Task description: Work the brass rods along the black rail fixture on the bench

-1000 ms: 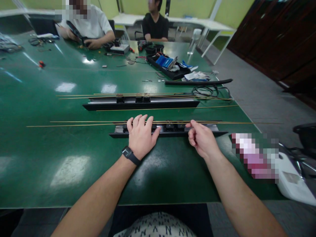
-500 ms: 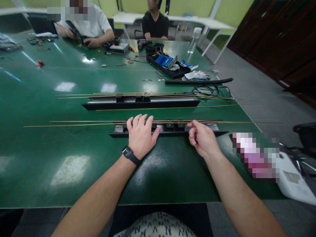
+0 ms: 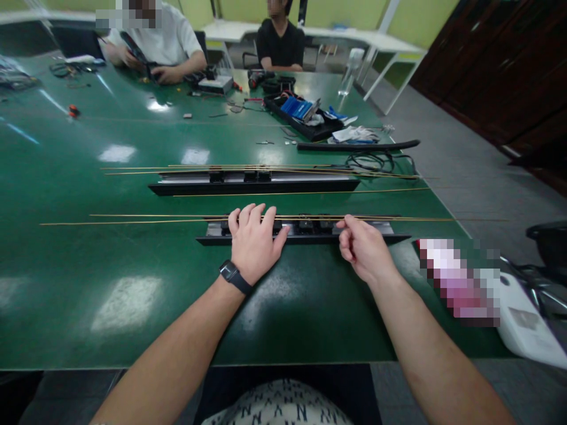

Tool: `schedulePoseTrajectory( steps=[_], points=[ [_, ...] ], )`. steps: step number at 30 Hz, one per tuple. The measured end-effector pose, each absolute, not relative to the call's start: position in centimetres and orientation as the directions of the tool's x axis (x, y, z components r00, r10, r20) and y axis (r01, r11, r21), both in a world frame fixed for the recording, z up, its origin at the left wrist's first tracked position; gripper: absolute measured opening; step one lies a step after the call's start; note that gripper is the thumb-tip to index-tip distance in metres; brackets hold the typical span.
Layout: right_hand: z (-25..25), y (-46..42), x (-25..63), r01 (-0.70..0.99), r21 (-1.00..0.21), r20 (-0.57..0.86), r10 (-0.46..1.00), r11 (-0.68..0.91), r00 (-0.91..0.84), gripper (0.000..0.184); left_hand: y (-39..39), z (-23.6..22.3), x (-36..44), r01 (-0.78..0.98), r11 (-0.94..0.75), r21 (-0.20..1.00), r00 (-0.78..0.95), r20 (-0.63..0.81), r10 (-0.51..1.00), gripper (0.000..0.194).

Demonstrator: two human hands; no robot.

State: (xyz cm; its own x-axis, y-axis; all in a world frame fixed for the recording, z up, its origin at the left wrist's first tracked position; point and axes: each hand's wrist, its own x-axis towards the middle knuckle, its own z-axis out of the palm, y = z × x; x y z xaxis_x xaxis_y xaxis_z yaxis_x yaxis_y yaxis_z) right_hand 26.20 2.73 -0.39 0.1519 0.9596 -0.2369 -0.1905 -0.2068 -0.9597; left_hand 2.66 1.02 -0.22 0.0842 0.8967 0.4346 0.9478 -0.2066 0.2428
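In front of me on the green table lies a long black-edged metal channel (image 3: 305, 240) with several black blocks (image 3: 305, 223) inside it. Thin gold-coloured rods (image 3: 146, 220) run lengthwise over it and stick out past both ends. My left hand (image 3: 252, 242), wearing a black watch, rests with spread fingers across the left part of the channel and its rods; the fingertips' contact is partly hidden. Toward the channel's right part, my right hand (image 3: 365, 245) has curled fingers, with thumb and forefinger pinched at a gold rod.
Farther back lies a second channel (image 3: 257, 187) under more gold rods. Behind it are a black strip (image 3: 358, 146), coiled cable (image 3: 367, 160), gloves (image 3: 354, 135) and a black tray (image 3: 323, 128). A white object (image 3: 527, 324) sits at right. Two people sit across the table.
The rods' left ends have shifted very slightly. Both hands keep nearly the same places, and the whole view has moved a little.
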Motion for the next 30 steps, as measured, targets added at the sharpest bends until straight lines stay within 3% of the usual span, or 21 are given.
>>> schedulePoseTrajectory(
  steps=[30],
  points=[
    [-0.17,2.70,26.11,-0.195,-0.953,-0.260,0.954,-0.230,0.149,0.036,1.04,-0.31,2.70,0.947,-0.201,0.251,0.078,0.427,0.901,0.047]
  ],
)
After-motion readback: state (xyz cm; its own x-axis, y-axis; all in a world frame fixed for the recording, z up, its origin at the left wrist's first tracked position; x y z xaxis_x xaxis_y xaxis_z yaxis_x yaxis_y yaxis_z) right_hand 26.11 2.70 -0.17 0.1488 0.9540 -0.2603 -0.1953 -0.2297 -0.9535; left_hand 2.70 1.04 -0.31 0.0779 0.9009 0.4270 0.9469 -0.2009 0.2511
